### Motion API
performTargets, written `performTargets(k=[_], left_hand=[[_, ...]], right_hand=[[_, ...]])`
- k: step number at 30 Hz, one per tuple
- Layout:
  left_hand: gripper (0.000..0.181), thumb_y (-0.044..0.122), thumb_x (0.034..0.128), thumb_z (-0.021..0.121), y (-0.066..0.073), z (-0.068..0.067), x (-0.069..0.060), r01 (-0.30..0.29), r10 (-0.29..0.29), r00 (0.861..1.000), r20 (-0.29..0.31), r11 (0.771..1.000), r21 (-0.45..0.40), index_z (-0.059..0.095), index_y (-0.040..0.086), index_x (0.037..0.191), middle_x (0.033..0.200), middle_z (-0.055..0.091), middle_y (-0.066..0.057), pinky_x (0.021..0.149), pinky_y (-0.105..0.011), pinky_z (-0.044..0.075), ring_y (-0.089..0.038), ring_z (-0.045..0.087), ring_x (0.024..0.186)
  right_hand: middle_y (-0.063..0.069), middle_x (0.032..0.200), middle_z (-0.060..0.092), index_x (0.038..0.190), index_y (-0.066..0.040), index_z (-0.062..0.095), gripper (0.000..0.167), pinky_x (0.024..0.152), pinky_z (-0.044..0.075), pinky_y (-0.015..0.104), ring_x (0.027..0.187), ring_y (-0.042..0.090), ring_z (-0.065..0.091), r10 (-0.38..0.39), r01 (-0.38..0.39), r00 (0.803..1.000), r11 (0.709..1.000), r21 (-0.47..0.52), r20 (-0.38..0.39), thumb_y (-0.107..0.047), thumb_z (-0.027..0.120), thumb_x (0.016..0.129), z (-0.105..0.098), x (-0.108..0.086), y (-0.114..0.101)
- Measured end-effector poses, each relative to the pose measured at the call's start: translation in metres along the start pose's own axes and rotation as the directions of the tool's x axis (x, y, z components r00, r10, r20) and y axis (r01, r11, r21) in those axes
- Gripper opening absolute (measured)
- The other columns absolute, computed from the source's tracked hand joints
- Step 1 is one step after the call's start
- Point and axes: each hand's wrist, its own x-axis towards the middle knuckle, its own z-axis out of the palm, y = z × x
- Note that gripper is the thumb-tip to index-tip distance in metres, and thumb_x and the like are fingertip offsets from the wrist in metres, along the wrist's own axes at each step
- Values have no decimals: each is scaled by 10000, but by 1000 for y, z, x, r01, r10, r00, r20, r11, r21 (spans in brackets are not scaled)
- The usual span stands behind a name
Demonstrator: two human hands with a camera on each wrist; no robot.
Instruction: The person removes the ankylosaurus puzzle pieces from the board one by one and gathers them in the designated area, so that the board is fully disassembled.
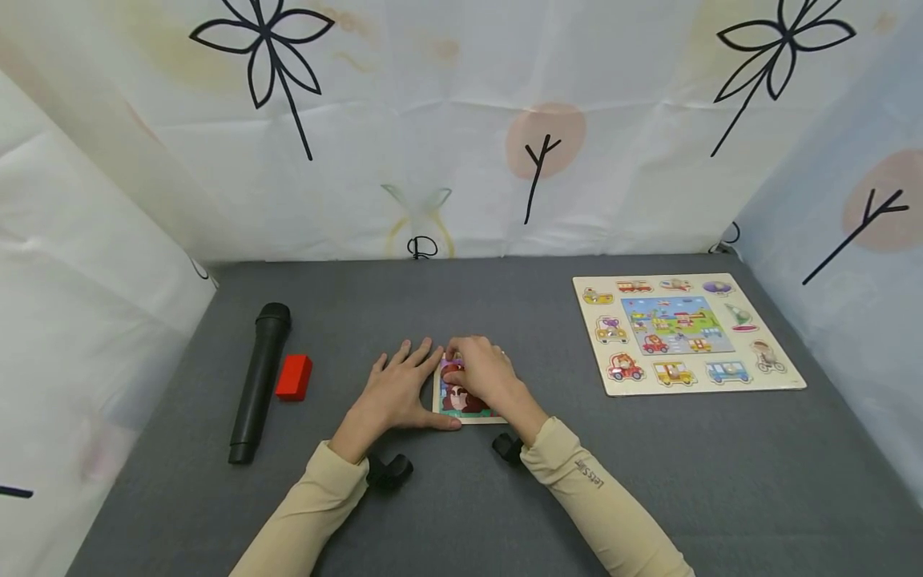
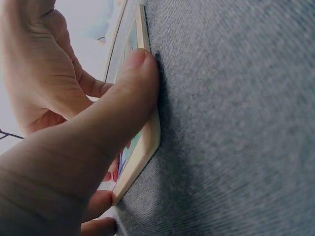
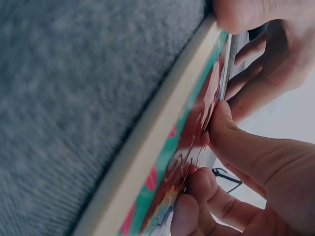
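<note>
A small wooden picture puzzle (image 1: 472, 403) with a pale rim and a brown figure on a green ground lies flat on the table. My left hand (image 1: 397, 397) rests at its left side with fingers spread, and in the left wrist view the thumb (image 2: 140, 73) presses the puzzle's front rim. Over the puzzle, my right hand (image 1: 486, 373) has its fingers bent down onto the picture. In the right wrist view, its thumb (image 3: 224, 120) and fingertips (image 3: 199, 184) pinch at a puzzle piece on the surface; the piece's outline is mostly hidden.
On the left lie a black microphone (image 1: 260, 385) and a red block (image 1: 293, 377) beside it. A larger wooden vehicle puzzle board (image 1: 602, 353) lies at the right. White printed cloth (image 1: 461, 176) stands behind the grey table (image 1: 447, 513).
</note>
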Motion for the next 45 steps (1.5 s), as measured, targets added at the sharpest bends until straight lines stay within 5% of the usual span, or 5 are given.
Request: performTargets(k=[12,27,45], left_hand=[[1210,782,676,786,1,0,2,4,-4,1000,-11,1000,27,329,173,1617,1703,265,-100,1199,-709,256,-429,239,1570],[1209,791,678,776,1,0,2,7,-7,1000,-11,999,40,321,184,1620,1706,260,-92,1201,-700,261,-427,247,1568],[1214,792,676,777,-1,1,2,8,-8,1000,-11,999,31,318,187,1622,1704,266,-95,1202,-704,257,-425,247,1569]], right_hand=[[124,1230,731,1149,-104,755,307,686,608,405,851,290,736,-2,2,1000,999,-38,9,-244,813,882,-5,-1,-2],[133,1163,670,1154,-105,702,296,762,579,461,923,303,669,17,-16,998,1000,-24,67,-231,796,903,-5,3,1],[109,1139,673,1172,-48,711,329,797,593,448,977,301,677,-62,62,998,998,17,0,-175,812,886,-2,-1,2]])
